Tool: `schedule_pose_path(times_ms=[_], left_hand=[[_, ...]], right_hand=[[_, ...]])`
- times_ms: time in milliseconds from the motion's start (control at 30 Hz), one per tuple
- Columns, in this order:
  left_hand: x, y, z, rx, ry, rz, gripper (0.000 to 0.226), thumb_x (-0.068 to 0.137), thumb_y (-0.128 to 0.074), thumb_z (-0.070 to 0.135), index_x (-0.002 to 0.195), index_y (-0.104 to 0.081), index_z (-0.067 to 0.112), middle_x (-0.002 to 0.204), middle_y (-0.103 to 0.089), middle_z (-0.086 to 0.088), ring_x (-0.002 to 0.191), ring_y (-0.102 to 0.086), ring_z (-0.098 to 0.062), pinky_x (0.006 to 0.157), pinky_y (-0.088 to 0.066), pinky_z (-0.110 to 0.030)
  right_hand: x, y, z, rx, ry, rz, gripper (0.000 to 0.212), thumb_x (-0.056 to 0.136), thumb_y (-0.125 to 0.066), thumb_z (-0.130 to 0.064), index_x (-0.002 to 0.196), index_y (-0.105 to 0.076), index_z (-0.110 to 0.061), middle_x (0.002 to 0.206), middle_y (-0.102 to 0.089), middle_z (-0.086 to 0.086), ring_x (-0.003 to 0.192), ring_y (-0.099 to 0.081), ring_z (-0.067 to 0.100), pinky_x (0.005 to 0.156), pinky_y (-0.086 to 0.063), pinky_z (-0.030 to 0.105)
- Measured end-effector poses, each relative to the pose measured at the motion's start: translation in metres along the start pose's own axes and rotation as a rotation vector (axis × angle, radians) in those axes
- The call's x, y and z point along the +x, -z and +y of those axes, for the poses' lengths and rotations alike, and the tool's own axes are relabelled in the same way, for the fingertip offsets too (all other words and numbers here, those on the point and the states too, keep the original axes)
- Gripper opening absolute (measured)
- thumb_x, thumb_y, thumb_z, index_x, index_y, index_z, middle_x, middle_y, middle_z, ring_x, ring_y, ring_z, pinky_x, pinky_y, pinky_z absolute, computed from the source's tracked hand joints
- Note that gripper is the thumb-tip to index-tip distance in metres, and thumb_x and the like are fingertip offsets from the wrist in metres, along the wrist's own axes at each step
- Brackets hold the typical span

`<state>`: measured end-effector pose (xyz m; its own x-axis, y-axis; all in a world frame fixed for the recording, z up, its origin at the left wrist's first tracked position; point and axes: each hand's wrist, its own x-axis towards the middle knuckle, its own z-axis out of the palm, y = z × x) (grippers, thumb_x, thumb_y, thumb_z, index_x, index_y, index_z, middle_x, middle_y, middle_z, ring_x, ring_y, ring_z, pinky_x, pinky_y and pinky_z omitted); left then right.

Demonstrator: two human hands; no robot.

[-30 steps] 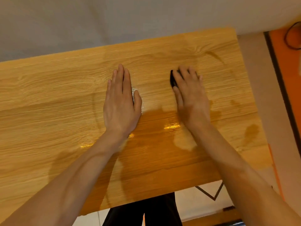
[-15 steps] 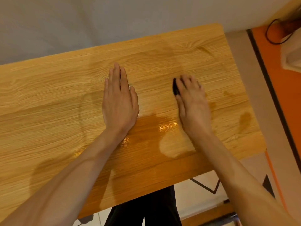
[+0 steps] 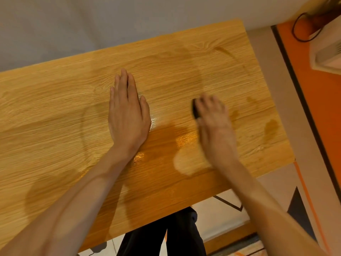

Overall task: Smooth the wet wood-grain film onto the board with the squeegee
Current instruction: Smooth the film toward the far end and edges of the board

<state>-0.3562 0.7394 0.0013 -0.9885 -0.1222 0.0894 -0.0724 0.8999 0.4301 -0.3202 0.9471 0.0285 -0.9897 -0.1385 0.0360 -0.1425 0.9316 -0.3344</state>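
Squeegee (image 3: 195, 110), clamped under the right hand (image 3: 214, 122), has drawn back toward the board's (image 3: 55, 126) near edge; stroke continues. Left hand (image 3: 127, 115), fingers together, stays flat on the film (image 3: 184, 74).

Indoor room, home or small workshop, can't tell which. Wood-grain table (image 3: 55, 126) against a plain grey wall (image 3: 92, 24), floor (image 3: 313, 89) orange and beige with black lines, black cable (image 3: 297, 34) and blurred white appliance (image 3: 326, 54) far right.
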Motion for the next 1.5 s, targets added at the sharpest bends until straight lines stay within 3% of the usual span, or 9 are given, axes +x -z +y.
schedule_pose_path(times_ms=[233,367,467,733,933,1033,1167,1367,1500], left_hand=[[-0.075,0.027,-0.006,-0.078,-0.121,-0.176,0.055,0.108,-0.041,0.015,0.159,-0.025,0.001,0.169,-0.018,-0.012,0.158,-0.009,-0.025,0.129,-0.002,-0.036],[-0.136,0.030,0.003,-0.001,-0.091,-0.189,0.056,0.106,-0.037,0.021,0.158,-0.027,0.002,0.169,-0.018,-0.011,0.158,-0.014,-0.025,0.127,-0.019,-0.047],[-0.135,0.024,0.006,-0.012,-0.058,-0.162,0.057,0.106,-0.036,0.021,0.158,-0.027,0.001,0.169,-0.019,-0.011,0.158,-0.012,-0.024,0.129,-0.013,-0.043],[-0.136,0.017,0.002,-0.026,-0.085,-0.124,0.058,0.105,-0.036,0.021,0.158,-0.027,-0.001,0.169,-0.018,-0.012,0.158,-0.010,-0.025,0.129,-0.003,-0.035],[-0.134,0.017,0.002,0.055,-0.048,-0.145,0.062,0.105,-0.034,0.031,0.159,-0.024,0.002,0.169,-0.015,-0.008,0.158,-0.008,-0.021,0.128,0.001,-0.029],[-0.134,0.019,0.004,0.050,-0.051,-0.134,0.061,0.105,-0.034,0.029,0.159,-0.025,0.002,0.169,-0.017,-0.009,0.158,-0.011,-0.023,0.128,-0.001,-0.031],[-0.136,0.020,0.007,0.037,-0.064,-0.104,0.060,0.104,-0.039,0.026,0.157,-0.030,0.000,0.168,-0.023,-0.013,0.157,-0.016,-0.026,0.128,-0.011,-0.038],[-0.138,0.019,0.006,0.040,-0.066,-0.094,0.060,0.105,-0.038,0.028,0.158,-0.028,0.002,0.168,-0.022,-0.011,0.157,-0.015,-0.025,0.128,-0.015,-0.045],[-0.138,0.019,0.005,0.022,-0.060,-0.088,0.060,0.106,-0.037,0.029,0.159,-0.028,0.004,0.168,-0.023,-0.009,0.157,-0.015,-0.023,0.128,-0.015,-0.043]], right_hand=[[0.010,-0.001,0.028,0.013,-0.151,0.126,0.043,0.105,-0.037,-0.014,0.148,-0.038,-0.012,0.157,-0.031,0.007,0.149,-0.017,0.024,0.123,-0.001,0.036],[0.007,-0.006,0.024,-0.009,-0.190,0.158,0.043,0.105,-0.036,-0.012,0.148,-0.039,-0.010,0.157,-0.032,0.009,0.148,-0.018,0.027,0.123,-0.003,0.039],[-0.005,-0.016,-0.005,-0.056,-0.219,0.163,0.048,0.100,-0.041,-0.007,0.148,-0.036,-0.010,0.157,-0.030,0.011,0.148,-0.019,0.029,0.122,-0.011,0.046],[-0.055,-0.015,-0.015,0.010,0.238,-0.111,0.051,0.096,-0.041,-0.010,0.146,-0.037,-0.014,0.155,-0.035,0.009,0.147,-0.024,0.028,0.120,-0.020,0.049],[-0.039,0.004,0.012,-0.024,-0.235,0.043,0.052,0.102,-0.035,-0.011,0.153,-0.025,-0.013,0.162,-0.017,0.008,0.150,-0.006,0.027,0.123,-0.005,0.046],[-0.075,-0.013,-0.046,-0.054,-0.037,-0.114,0.064,0.094,-0.031,-0.014,0.154,-0.009,-0.014,0.163,-0.008,0.011,0.150,-0.002,0.033,0.122,-0.011,0.051],[-0.091,-0.017,-0.033,-0.077,0.212,-0.139,0.063,0.089,-0.049,-0.009,0.148,-0.031,-0.015,0.158,-0.029,0.008,0.148,-0.020,0.029,0.120,-0.023,0.047],[-0.071,0.013,0.043,-0.133,-0.209,0.038,0.050,0.102,-0.040,-0.009,0.151,-0.030,-0.009,0.160,-0.023,0.011,0.149,-0.013,0.029,0.122,-0.012,0.048],[-0.100,-0.013,-0.035,-0.103,0.020,-0.072,0.071,0.096,-0.048,-0.023,0.153,-0.007,-0.011,0.161,-0.012,0.013,0.149,-0.007,0.035,0.121,-0.009,0.051]])
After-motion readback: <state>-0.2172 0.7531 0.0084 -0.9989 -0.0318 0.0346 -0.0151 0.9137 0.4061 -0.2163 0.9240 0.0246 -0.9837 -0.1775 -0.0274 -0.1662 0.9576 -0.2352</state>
